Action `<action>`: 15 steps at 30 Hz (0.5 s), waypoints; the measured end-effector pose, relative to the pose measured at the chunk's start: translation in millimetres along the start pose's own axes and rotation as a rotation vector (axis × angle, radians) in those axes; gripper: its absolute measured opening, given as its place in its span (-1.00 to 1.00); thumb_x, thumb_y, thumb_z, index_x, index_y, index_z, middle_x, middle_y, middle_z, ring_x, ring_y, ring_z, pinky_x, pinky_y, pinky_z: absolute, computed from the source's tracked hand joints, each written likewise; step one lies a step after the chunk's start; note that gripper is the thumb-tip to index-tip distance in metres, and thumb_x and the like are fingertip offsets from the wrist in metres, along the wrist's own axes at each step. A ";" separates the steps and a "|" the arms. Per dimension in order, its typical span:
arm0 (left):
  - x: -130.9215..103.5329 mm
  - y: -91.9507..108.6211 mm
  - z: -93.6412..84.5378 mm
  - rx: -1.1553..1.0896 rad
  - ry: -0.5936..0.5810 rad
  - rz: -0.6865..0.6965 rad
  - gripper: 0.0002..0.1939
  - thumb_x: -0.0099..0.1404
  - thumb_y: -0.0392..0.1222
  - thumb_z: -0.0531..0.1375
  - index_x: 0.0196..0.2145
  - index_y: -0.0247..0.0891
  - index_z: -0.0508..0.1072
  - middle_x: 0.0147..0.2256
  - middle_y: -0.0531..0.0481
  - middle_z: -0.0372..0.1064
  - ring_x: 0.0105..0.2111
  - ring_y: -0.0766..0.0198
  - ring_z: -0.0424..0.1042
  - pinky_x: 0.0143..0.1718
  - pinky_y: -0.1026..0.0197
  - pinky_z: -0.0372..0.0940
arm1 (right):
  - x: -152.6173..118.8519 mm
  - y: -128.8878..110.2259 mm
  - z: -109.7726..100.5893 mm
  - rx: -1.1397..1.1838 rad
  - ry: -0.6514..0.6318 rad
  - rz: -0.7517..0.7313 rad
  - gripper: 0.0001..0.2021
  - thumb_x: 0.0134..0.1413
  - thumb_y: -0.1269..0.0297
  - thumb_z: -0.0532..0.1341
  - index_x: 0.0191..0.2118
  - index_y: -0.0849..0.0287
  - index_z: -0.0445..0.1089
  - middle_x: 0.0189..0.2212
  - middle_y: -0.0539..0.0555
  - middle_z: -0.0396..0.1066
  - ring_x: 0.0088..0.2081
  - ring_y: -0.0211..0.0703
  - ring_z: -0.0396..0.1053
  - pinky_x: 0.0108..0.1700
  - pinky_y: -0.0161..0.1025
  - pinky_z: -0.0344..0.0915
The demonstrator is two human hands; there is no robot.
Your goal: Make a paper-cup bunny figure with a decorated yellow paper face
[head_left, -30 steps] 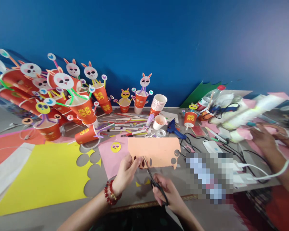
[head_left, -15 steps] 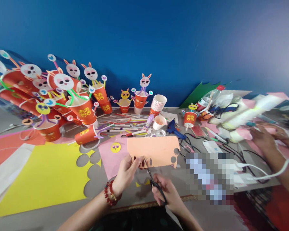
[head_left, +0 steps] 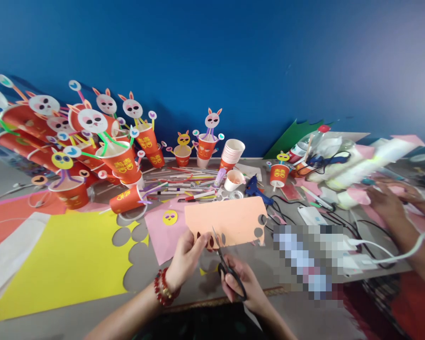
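My left hand (head_left: 188,257) pinches the lower left edge of a sheet of orange paper (head_left: 226,217), which has small oval holes along that edge and round holes at its right end. In my right hand (head_left: 242,281) is a pair of black-handled scissors (head_left: 230,270), its blades pointing up at the paper beside my left fingertips. A pink sheet (head_left: 159,236) lies partly under the orange one, with a yellow paper face (head_left: 170,217) on it. Below the paper, a small yellow scrap (head_left: 208,270) lies between my hands.
Red paper cups with bunny faces (head_left: 122,163) crowd the back left. A large yellow sheet (head_left: 67,259) covers the left side. Pens, a stack of cups (head_left: 233,153) and a blue glue gun (head_left: 257,189) stand behind. Cables and another person's hands (head_left: 386,203) are on the right.
The orange paper has tilted slightly, its right end a little changed in position. The scissors have shifted slightly right along its lower edge. My left hand keeps its grip.
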State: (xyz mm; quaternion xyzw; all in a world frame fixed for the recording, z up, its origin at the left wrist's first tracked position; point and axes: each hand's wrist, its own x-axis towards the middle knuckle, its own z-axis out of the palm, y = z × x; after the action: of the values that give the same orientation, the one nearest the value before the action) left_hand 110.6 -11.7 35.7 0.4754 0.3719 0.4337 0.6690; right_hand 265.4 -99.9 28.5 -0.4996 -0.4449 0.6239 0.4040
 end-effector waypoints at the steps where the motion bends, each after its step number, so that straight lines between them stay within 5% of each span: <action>1: -0.2 0.2 0.0 -0.007 0.000 -0.006 -0.68 0.35 0.03 0.20 -0.38 -0.30 0.44 -0.46 0.02 0.41 -0.45 0.30 0.34 -0.36 0.27 0.29 | 0.2 -0.1 0.2 0.004 -0.001 0.001 -0.40 -0.03 -0.41 0.19 -0.44 0.11 0.18 -0.75 -0.15 0.14 -0.72 -0.39 0.02 -0.63 -0.36 -0.05; 15: 1.3 5.1 2.3 -0.035 0.011 0.006 -0.65 0.31 0.06 0.23 -0.44 -0.29 0.44 -0.51 0.02 0.44 -0.50 0.30 0.39 -0.39 0.27 0.33 | 1.2 8.8 3.1 0.071 0.046 -0.016 -0.43 -0.02 -0.34 0.25 -0.44 0.12 0.17 -0.76 -0.19 0.10 -0.72 -0.44 -0.06 -0.64 -0.39 -0.09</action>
State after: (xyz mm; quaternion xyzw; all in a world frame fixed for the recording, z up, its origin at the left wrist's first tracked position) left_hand 111.9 -10.4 41.1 0.4624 0.3667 0.4445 0.6739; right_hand 261.6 -101.7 20.0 -0.4958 -0.4171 0.6243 0.4365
